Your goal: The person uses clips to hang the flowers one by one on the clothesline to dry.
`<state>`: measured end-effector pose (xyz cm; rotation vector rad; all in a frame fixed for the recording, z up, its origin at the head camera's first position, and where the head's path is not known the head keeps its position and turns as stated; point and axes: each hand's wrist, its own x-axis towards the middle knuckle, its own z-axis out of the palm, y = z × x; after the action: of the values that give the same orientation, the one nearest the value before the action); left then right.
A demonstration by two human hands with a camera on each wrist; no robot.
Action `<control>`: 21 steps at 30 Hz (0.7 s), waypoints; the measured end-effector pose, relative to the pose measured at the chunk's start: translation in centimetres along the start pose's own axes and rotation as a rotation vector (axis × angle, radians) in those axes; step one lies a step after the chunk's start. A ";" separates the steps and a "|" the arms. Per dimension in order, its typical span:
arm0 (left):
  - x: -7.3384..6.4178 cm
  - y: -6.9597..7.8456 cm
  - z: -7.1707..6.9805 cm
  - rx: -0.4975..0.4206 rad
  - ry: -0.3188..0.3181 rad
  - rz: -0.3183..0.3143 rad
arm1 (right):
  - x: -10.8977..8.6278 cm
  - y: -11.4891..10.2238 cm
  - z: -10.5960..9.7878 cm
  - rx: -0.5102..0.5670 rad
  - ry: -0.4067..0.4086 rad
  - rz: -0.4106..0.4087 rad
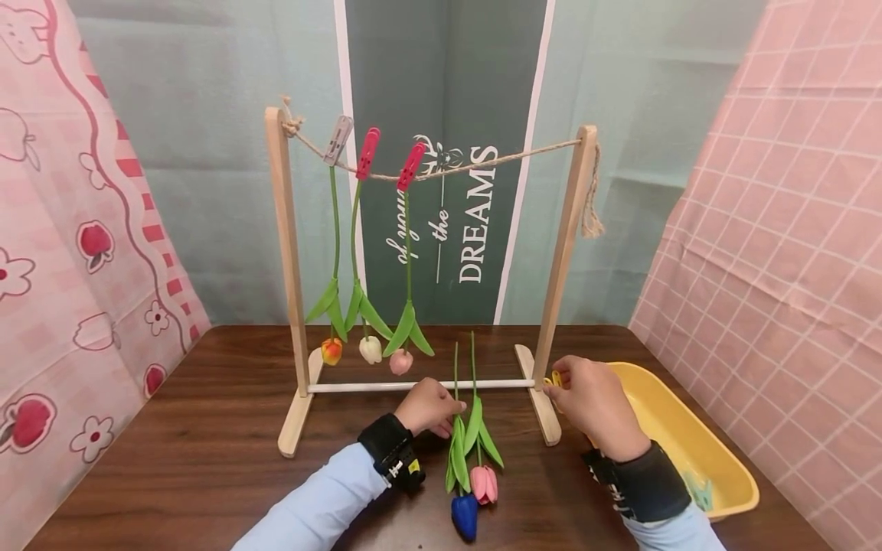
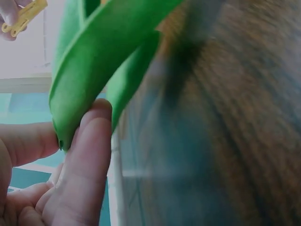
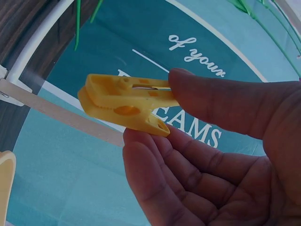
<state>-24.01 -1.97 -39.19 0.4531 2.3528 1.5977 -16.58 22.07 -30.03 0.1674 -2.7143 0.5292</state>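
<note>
My left hand (image 1: 429, 407) pinches the blue artificial tulip (image 1: 465, 517) between thumb and fingers, where its green leaves (image 2: 89, 75) meet the stem. Right beside it lies a pink tulip (image 1: 484, 485), its bloom toward me. Near the rack's right foot, my right hand (image 1: 594, 402) holds a yellow clothespin (image 3: 127, 101) by its handle ends, thumb on one and fingers under the other. The pin's jaws look closed, with nothing between them.
A wooden rack (image 1: 566, 245) carries a sagging rope (image 1: 510, 161). Grey and red clothespins (image 1: 338, 141) hang orange, white and pale pink tulips (image 1: 401, 361) head down on its left half. A yellow basin (image 1: 740, 478) with a light-green clothespin (image 1: 701, 491) stands at right.
</note>
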 end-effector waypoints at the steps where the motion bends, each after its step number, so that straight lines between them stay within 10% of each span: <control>1: -0.1 0.2 -0.1 -0.006 0.000 0.007 | 0.1 -0.1 0.0 0.002 0.005 -0.002; 21: -2.0 4.1 -2.2 0.012 0.033 0.215 | 1.6 -2.2 -1.5 0.056 0.223 -0.101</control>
<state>-22.56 -3.25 -34.54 0.7081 2.4084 1.6944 -17.17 20.55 -27.43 0.2436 -2.4619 0.5595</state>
